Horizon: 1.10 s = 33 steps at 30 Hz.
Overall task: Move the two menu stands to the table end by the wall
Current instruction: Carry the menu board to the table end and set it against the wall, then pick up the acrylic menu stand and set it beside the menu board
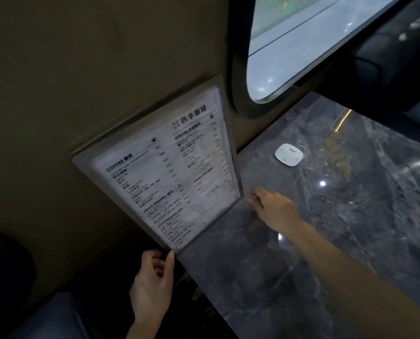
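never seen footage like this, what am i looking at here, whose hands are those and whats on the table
This is one picture from a wide-angle camera worn on a person's head, looking forward and down, so the two bare hands are the wearer's own. There is no machine.

The dark grey marble-patterned table runs up to a plain dark wall with a rounded window. At the wall end stands a clear upright menu stand with a printed drinks list. Only one stand is clearly visible here.

The left hand is at the stand's near bottom corner, thumb touching its edge. The right hand rests on the table beside the stand's far corner, holding nothing. A small white rounded-square device lies further along the table.
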Motion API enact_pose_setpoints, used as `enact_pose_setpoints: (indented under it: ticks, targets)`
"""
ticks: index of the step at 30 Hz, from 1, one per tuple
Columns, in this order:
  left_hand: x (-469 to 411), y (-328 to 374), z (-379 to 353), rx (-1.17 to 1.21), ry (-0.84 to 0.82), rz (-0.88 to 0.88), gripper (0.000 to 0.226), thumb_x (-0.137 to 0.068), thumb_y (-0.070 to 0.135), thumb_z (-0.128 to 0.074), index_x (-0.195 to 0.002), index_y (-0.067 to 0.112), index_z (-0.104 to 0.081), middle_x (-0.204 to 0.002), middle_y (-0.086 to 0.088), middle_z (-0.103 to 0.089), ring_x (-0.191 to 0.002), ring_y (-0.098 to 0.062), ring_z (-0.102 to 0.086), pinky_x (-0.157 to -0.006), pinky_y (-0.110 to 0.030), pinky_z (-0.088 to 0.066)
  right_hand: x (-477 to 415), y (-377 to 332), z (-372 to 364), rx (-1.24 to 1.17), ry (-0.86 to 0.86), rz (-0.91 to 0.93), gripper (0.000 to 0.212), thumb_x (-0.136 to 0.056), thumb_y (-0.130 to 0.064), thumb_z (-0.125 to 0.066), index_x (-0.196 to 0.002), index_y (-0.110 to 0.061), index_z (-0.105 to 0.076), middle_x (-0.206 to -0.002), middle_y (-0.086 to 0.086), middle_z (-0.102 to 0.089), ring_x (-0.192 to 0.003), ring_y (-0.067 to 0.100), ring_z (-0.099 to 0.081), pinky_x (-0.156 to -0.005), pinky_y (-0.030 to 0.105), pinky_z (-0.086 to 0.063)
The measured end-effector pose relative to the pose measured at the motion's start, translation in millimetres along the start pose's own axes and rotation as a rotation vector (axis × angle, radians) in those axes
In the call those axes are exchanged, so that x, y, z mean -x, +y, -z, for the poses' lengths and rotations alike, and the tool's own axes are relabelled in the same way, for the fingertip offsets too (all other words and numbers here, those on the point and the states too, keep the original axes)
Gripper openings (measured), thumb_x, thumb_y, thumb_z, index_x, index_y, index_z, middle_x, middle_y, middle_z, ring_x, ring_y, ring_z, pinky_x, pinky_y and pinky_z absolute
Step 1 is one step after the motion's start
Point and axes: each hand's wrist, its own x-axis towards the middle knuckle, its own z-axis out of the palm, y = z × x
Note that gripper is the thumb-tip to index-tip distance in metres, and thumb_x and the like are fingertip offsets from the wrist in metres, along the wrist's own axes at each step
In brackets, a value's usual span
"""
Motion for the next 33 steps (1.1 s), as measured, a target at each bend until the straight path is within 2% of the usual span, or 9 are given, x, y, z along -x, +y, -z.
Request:
enact_pose_setpoints:
  ticks: [5,7,10,12,16,25,29,31,33]
  targets:
    - [28.3,14.9,-17.9,-0.056,-0.046,-0.168,0.018,-0.078,0.042,-0.063,-0.079,0.030,-0.049,-0.063,0.011,-0.060,-0.062,-0.019,-0.062,-0.061,-0.035,-0.051,37.6,26.9,11.5,-0.066,-0.042,-0.055,0.029,-0.090,-0.042,-0.042,-0.095,-0.014,-0.049,-0.091,0.012,-0.065,-0.085,0.033,-0.061,-0.069,0.042,-0.050]
    - [39.1,28.9,-28.2,-0.073,-0.092,-0.288,0.017,-0.076,0.042,-0.064,-0.080,0.031,-0.051,-0.064,0.009,-0.061,-0.064,-0.021,-0.065,-0.059,-0.033,-0.050,54.5,41.5,17.9,-0.037,0.016,-0.089,0.032,-0.089,-0.043,-0.044,-0.102,-0.015,-0.052,-0.096,0.012,-0.066,-0.090,0.033,-0.061,-0.072,0.040,-0.049]
    - [47.5,56.6,-50.3,-0.091,-0.194,-0.468,0.022,-0.078,0.049,-0.059,-0.091,0.031,-0.053,-0.074,0.012,-0.061,-0.073,-0.017,-0.064,-0.061,-0.028,-0.044,79.9,62.6,28.8,-0.024,0.105,-0.147,0.036,-0.087,-0.042,-0.048,-0.109,-0.014,-0.053,-0.102,0.013,-0.067,-0.095,0.033,-0.061,-0.076,0.039,-0.046]
    - [52.2,80.6,-70.0,-0.112,-0.276,-0.573,0.031,-0.079,0.053,-0.054,-0.101,0.031,-0.053,-0.087,0.010,-0.064,-0.082,-0.014,-0.063,-0.067,-0.030,-0.048,101.1,76.9,40.0,-0.050,0.148,-0.208,0.034,-0.086,-0.043,-0.049,-0.106,-0.015,-0.052,-0.099,0.012,-0.066,-0.092,0.033,-0.061,-0.073,0.039,-0.046]
    - [71.0,129.0,-108.7,-0.081,-0.442,-0.723,0.036,-0.080,0.051,-0.054,-0.109,0.029,-0.052,-0.102,0.005,-0.065,-0.093,-0.015,-0.062,-0.079,-0.033,-0.050,149.6,102.6,64.8,-0.051,0.275,-0.322,0.040,-0.083,-0.043,-0.054,-0.116,-0.020,-0.053,-0.105,0.009,-0.068,-0.099,0.032,-0.061,-0.078,0.040,-0.049]
    - [167.6,207.7,-168.5,0.043,-0.693,-1.091,0.031,-0.079,0.040,-0.063,-0.104,0.022,-0.058,-0.097,-0.002,-0.068,-0.084,-0.019,-0.064,-0.074,-0.035,-0.052,277.4,137.2,103.2,0.070,0.568,-0.541,0.040,-0.082,-0.043,-0.057,-0.114,-0.017,-0.058,-0.106,0.008,-0.070,-0.097,0.027,-0.065,-0.078,0.035,-0.049]
    - [215.7,226.2,-191.3,0.069,-0.787,-1.207,0.030,-0.079,0.041,-0.062,-0.103,0.025,-0.057,-0.092,0.001,-0.066,-0.080,-0.014,-0.062,-0.074,-0.030,-0.050,336.1,146.9,112.5,0.112,0.649,-0.609,0.034,-0.078,-0.034,-0.065,-0.107,-0.015,-0.062,-0.097,0.008,-0.072,-0.085,0.027,-0.068,-0.068,0.032,-0.053]
    - [238.1,231.6,-201.8,0.073,-0.865,-1.238,0.031,-0.079,0.041,-0.062,-0.105,0.025,-0.056,-0.094,-0.001,-0.066,-0.082,-0.017,-0.062,-0.076,-0.034,-0.052,364.9,153.4,112.6,0.165,0.670,-0.686,0.031,-0.078,-0.033,-0.066,-0.105,-0.018,-0.062,-0.094,0.005,-0.073,-0.081,0.025,-0.068,-0.062,0.028,-0.051]
    - [258.3,236.1,-211.2,0.065,-0.913,-1.263,0.033,-0.079,0.041,-0.061,-0.108,0.025,-0.056,-0.095,-0.002,-0.066,-0.083,-0.018,-0.062,-0.077,-0.037,-0.052,392.0,161.1,111.0,0.136,0.687,-0.797,0.031,-0.082,-0.036,-0.061,-0.107,-0.019,-0.061,-0.096,0.003,-0.072,-0.084,0.025,-0.066,-0.064,0.030,-0.049]
